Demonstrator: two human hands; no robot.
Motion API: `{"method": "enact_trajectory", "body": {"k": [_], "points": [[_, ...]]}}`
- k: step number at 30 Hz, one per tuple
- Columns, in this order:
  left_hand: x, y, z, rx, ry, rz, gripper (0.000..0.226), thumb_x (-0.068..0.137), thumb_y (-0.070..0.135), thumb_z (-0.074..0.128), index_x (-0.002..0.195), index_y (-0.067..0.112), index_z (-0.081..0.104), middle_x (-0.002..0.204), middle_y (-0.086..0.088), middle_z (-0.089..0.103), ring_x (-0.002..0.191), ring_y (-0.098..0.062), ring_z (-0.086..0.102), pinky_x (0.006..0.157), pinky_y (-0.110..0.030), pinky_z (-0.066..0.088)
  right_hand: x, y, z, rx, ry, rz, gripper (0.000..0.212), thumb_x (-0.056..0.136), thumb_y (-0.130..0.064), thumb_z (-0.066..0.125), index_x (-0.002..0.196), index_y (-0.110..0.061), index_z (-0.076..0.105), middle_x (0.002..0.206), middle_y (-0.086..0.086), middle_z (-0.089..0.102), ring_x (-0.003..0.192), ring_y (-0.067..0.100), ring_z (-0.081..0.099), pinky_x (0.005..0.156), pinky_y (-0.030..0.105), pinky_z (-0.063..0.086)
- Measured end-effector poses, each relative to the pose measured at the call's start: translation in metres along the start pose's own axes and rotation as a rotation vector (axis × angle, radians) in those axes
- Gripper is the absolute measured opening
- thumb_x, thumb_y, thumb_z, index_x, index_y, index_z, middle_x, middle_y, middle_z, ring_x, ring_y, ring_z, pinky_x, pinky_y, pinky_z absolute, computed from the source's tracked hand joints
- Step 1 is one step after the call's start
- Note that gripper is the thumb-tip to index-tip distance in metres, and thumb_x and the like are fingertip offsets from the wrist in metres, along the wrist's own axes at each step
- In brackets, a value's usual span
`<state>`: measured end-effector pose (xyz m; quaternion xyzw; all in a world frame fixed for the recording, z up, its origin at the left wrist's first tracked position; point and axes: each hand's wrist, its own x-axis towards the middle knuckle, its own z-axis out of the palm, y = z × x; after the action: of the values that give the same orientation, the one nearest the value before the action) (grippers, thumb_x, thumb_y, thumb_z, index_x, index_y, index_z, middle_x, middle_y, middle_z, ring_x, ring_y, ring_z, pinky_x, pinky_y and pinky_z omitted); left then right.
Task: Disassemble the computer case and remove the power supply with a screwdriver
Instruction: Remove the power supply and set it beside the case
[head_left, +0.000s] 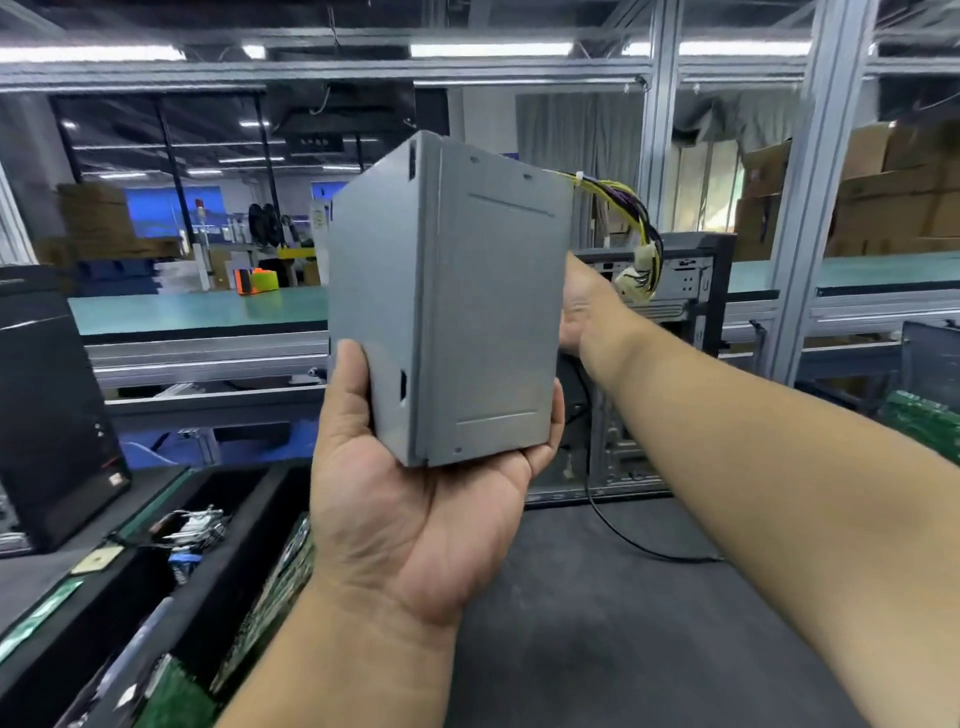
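Observation:
A grey metal power supply (457, 301) is held up in the air at the centre of the view. My left hand (415, 519) cups its bottom corner, thumb on the left face and fingers curled up on the right. My right hand (582, 306) reaches behind its right side, and the box hides the fingers. A bundle of yellow, black and purple cables (636, 228) with white plugs hangs from the upper right of the power supply. The open computer case (644, 374) stands behind on the dark work mat. No screwdriver is in sight.
A black computer tower (47, 405) stands at the left. Black bins (197, 587) with green circuit boards and parts lie at the lower left. More green boards (924, 421) sit at the right edge. A black cable (623, 535) trails across the mat. Green-topped benches run behind.

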<state>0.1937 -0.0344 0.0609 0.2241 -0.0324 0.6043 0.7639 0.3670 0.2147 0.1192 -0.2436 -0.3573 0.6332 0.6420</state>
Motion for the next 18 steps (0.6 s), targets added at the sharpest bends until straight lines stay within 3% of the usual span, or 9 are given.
{"method": "enact_trajectory", "body": {"k": [3, 5, 6, 8, 11, 15, 18], "points": [[0.003, -0.016, -0.009, 0.028, -0.038, -0.046, 0.047, 0.095, 0.06, 0.055, 0.119, 0.025, 0.075, 0.129, -0.01, 0.071, 0.109, -0.039, 0.07, 0.099, -0.06, 0.045, -0.043, 0.009, -0.031, -0.245, 0.039, -0.03, 0.056, 0.104, -0.034, 0.061, 0.154, -0.013, 0.045, 0.154, 0.018, 0.048, 0.139, 0.042, 0.049, 0.111, 0.06, 0.045], [0.003, -0.027, -0.011, 0.049, -0.037, -0.08, 0.051, 0.094, 0.062, 0.055, 0.116, 0.022, 0.079, 0.128, -0.013, 0.071, 0.107, -0.04, 0.071, 0.097, -0.059, 0.048, -0.086, 0.027, -0.057, -0.307, 0.089, -0.131, 0.038, 0.106, -0.025, 0.055, 0.141, -0.008, 0.056, 0.135, 0.019, 0.064, 0.121, 0.042, 0.062, 0.098, 0.057, 0.056], [0.003, -0.032, -0.013, 0.062, -0.023, -0.096, 0.054, 0.094, 0.063, 0.054, 0.115, 0.02, 0.079, 0.128, -0.015, 0.071, 0.107, -0.041, 0.071, 0.095, -0.058, 0.05, -0.11, 0.039, -0.069, -0.307, 0.092, -0.175, 0.028, 0.106, -0.021, 0.053, 0.128, -0.007, 0.063, 0.118, 0.016, 0.072, 0.106, 0.04, 0.067, 0.085, 0.051, 0.061], [0.003, -0.045, -0.017, 0.087, 0.033, -0.122, 0.056, 0.093, 0.064, 0.053, 0.117, 0.02, 0.078, 0.13, -0.017, 0.069, 0.108, -0.04, 0.071, 0.093, -0.056, 0.052, -0.16, 0.062, -0.092, -0.268, 0.108, -0.218, 0.027, 0.104, -0.019, 0.05, 0.117, -0.001, 0.065, 0.101, 0.016, 0.073, 0.088, 0.034, 0.066, 0.067, 0.038, 0.058], [0.0, -0.066, -0.03, 0.118, 0.151, -0.11, 0.056, 0.09, 0.062, 0.058, 0.12, 0.019, 0.077, 0.13, -0.018, 0.069, 0.107, -0.039, 0.071, 0.097, -0.052, 0.051, -0.224, 0.09, -0.115, -0.164, 0.083, -0.226, 0.048, 0.098, -0.038, 0.051, 0.125, -0.001, 0.065, 0.115, 0.025, 0.07, 0.092, 0.032, 0.069, 0.073, 0.041, 0.055], [-0.011, -0.091, -0.055, 0.204, 0.352, 0.009, 0.057, 0.093, 0.058, 0.059, 0.127, 0.014, 0.071, 0.122, -0.016, 0.073, 0.101, -0.033, 0.075, 0.095, -0.048, 0.056, -0.268, 0.097, -0.108, -0.197, -0.069, -0.204, 0.07, 0.087, -0.075, 0.056, 0.138, -0.027, 0.061, 0.134, 0.014, 0.067, 0.115, 0.03, 0.068, 0.089, 0.046, 0.054], [-0.025, -0.111, -0.072, 0.316, 0.418, 0.055, 0.055, 0.095, 0.052, 0.057, 0.137, 0.017, 0.062, 0.124, -0.014, 0.073, 0.11, -0.034, 0.072, 0.094, -0.049, 0.057, -0.275, 0.105, -0.1, -0.286, -0.089, -0.125, 0.091, 0.073, -0.079, 0.072, 0.148, -0.032, 0.047, 0.142, 0.004, 0.064, 0.128, 0.028, 0.062, 0.104, 0.055, 0.049]]}}
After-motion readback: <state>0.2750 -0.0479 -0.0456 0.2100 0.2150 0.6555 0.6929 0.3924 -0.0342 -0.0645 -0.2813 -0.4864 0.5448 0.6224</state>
